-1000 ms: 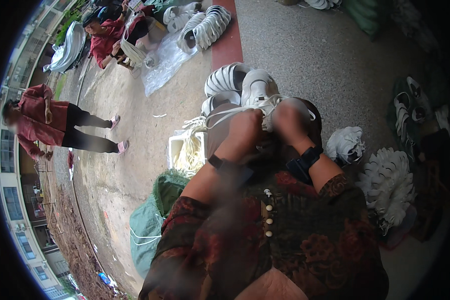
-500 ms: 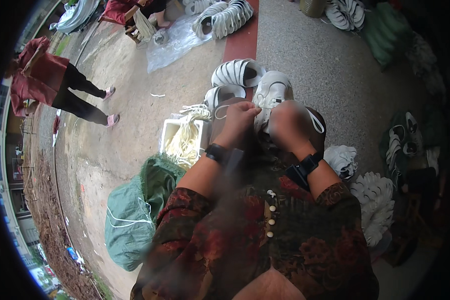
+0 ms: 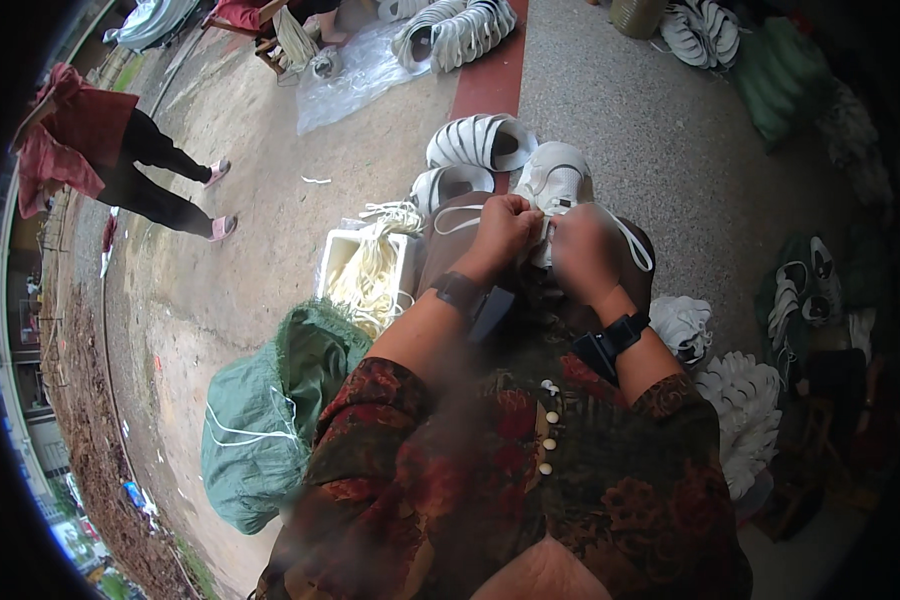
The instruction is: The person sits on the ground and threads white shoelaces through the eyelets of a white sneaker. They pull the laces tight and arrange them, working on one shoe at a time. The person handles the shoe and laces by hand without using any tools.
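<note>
A white lace-up shoe upper (image 3: 554, 178) rests at my knees, its toe pointing away from me. My left hand (image 3: 506, 232) pinches a white shoelace (image 3: 459, 208) at the upper's left side, and a loop of it hangs left of the fingers. Close beside it, over the upper's near part, my right hand (image 3: 584, 252) is curled, fingers blurred. A second white lace loop (image 3: 633, 243) sticks out to the right of that hand, which seems to grip it. Both hands cover the near end of the upper and most of the eyelets.
Left of my knees stands a white box (image 3: 407, 262) of cream laces, with a green sack (image 3: 250, 440) nearer me. Nested white uppers (image 3: 475, 143) lie ahead; more uppers (image 3: 740, 410) are at my right. A person (image 3: 145, 150) in red stands far left.
My left hand has moved right, closer to my right hand over the upper. The standing person's arms and red garment have shifted. The whole view has tilted slightly.
</note>
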The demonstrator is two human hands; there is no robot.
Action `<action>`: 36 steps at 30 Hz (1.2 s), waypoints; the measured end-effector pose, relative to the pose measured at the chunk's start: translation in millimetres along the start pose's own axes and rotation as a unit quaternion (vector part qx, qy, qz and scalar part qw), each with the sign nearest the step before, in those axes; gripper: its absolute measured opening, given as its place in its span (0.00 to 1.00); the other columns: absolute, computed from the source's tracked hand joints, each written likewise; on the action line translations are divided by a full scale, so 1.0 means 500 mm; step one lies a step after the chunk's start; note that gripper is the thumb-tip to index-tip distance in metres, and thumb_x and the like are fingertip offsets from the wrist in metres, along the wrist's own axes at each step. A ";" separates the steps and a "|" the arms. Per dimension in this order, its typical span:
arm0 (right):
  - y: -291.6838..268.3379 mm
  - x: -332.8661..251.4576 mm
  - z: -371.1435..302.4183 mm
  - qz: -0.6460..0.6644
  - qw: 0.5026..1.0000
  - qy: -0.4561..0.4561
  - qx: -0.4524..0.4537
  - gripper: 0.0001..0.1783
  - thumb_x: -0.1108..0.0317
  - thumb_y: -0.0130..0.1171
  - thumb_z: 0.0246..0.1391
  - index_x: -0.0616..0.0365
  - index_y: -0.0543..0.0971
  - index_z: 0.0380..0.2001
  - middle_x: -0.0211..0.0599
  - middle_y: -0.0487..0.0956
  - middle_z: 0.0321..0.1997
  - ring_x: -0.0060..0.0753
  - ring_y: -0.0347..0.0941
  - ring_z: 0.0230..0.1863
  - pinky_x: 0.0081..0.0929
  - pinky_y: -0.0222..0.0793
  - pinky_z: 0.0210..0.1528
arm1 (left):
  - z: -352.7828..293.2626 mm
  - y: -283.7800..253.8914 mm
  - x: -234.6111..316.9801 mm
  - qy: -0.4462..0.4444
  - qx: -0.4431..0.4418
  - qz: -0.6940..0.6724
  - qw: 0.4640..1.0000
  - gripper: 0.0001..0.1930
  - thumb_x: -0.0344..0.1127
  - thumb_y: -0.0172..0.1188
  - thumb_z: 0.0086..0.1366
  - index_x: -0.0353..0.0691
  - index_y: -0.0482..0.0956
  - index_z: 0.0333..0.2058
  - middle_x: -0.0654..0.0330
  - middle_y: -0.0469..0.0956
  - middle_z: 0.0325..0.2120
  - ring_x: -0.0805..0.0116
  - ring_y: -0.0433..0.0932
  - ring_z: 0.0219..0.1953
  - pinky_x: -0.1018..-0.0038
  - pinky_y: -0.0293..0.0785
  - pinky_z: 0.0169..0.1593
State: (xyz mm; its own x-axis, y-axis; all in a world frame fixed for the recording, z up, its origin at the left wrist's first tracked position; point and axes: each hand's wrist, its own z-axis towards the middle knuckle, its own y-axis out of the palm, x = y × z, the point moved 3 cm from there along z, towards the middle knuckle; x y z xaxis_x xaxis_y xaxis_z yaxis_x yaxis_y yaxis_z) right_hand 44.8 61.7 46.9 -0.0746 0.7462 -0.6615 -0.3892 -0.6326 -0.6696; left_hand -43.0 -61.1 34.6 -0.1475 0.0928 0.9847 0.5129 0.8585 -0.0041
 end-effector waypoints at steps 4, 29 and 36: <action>0.000 0.003 -0.001 0.000 1.000 -0.004 -0.006 0.12 0.73 0.56 0.41 0.58 0.78 0.34 0.41 0.73 0.29 0.43 0.68 0.34 0.37 0.61 0.40 | -0.002 0.003 0.004 -0.017 0.021 0.089 0.996 0.08 0.31 0.60 0.53 0.30 0.77 0.23 0.60 0.76 0.16 0.76 0.72 0.20 0.76 0.69 0.26; 0.029 -0.045 0.039 -0.201 0.976 -0.088 -0.005 0.02 0.72 0.54 0.40 0.57 0.73 0.18 0.45 0.72 0.24 0.46 0.69 0.29 0.41 0.63 0.32 | -0.018 0.005 -0.001 0.220 -0.016 0.390 0.894 0.05 0.30 0.55 0.52 0.34 0.74 0.22 0.48 0.75 0.24 0.48 0.75 0.31 0.61 0.72 0.37; -0.141 -0.005 0.008 -0.265 0.956 -0.020 0.122 0.02 0.75 0.54 0.40 0.58 0.72 0.20 0.43 0.70 0.23 0.49 0.68 0.27 0.42 0.63 0.28 | -0.044 -0.013 0.028 0.143 0.023 0.260 0.955 0.07 0.30 0.61 0.51 0.35 0.75 0.28 0.50 0.77 0.26 0.53 0.76 0.29 0.65 0.72 0.35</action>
State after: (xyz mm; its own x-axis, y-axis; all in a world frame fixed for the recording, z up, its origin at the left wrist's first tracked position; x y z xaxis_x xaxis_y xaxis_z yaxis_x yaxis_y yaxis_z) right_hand 68.5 105.3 97.2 0.1594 0.9591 -0.2339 -0.5843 -0.0994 -0.8054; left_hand -29.6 -76.3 52.5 0.3580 0.3767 0.8544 0.4155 0.7552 -0.5071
